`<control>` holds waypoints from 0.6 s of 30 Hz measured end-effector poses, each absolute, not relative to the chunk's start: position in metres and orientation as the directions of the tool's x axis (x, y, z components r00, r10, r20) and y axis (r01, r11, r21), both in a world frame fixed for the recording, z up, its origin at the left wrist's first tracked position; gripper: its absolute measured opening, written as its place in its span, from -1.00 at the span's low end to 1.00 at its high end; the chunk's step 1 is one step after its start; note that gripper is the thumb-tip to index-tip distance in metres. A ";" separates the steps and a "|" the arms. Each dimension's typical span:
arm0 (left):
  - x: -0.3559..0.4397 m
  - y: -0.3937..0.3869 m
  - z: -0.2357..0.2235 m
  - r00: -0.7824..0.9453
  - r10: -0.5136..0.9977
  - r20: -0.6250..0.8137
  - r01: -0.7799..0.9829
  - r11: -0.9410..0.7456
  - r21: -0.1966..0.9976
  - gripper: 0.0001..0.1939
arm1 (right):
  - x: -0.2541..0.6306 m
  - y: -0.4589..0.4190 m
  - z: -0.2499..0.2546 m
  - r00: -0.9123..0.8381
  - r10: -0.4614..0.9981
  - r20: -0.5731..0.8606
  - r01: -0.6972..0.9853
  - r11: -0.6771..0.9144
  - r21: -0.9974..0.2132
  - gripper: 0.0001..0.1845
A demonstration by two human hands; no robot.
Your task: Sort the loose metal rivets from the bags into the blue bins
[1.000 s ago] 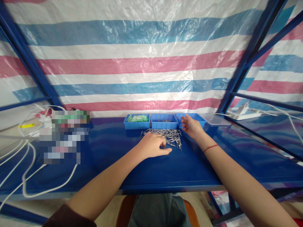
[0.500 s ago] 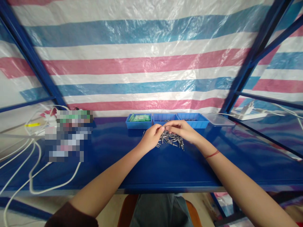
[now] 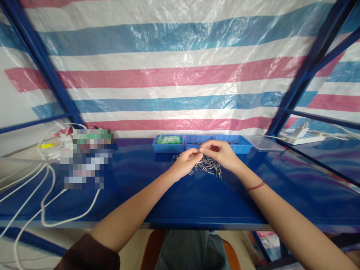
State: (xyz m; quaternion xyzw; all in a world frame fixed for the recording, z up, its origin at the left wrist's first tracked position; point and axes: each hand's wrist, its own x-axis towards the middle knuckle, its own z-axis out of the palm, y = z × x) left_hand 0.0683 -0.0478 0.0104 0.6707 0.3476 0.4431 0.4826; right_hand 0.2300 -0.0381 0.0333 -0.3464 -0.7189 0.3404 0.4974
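A pile of small silver metal pins [image 3: 208, 166] lies on the blue table [image 3: 180, 198], just in front of three blue trays. My left hand [image 3: 186, 162] and my right hand [image 3: 219, 153] meet fingertip to fingertip above the pile. Both are pinched closed on something small between them, too small to name. The left tray [image 3: 168, 144] holds green packets. The middle tray [image 3: 195, 140] and the right tray [image 3: 234, 143] hold a few metal pieces.
A clear plastic lid [image 3: 264, 143] lies right of the trays. White cables [image 3: 47, 195] loop across the table's left side beside a blurred patch. A white power strip [image 3: 302, 137] sits at far right. Blue frame posts and a striped tarp enclose the table.
A second ago my left hand rested at the pile and my right hand reached to the right tray. Both have come together above the pile and stay pinched.
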 end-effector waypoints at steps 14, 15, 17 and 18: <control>0.063 -0.039 0.008 0.186 0.855 0.485 0.335 -0.519 0.786 -0.75 | 0.232 -0.027 0.023 -0.321 0.806 0.498 0.363 0.590 -0.721 -0.75; 0.062 -0.039 0.008 0.209 0.833 0.512 0.405 -0.551 0.730 -0.73 | 0.234 -0.024 0.021 -0.261 0.835 0.484 0.335 0.548 -0.766 -0.74; 0.060 -0.041 0.007 0.285 0.779 0.559 0.546 -0.611 0.573 -0.69 | 0.239 -0.016 0.018 -0.076 0.902 0.426 0.255 0.431 -0.866 -0.74; 0.059 -0.042 0.007 0.331 0.758 0.562 0.611 -0.626 0.485 -0.68 | 0.244 -0.012 0.017 0.025 0.927 0.375 0.199 0.362 -0.911 -0.74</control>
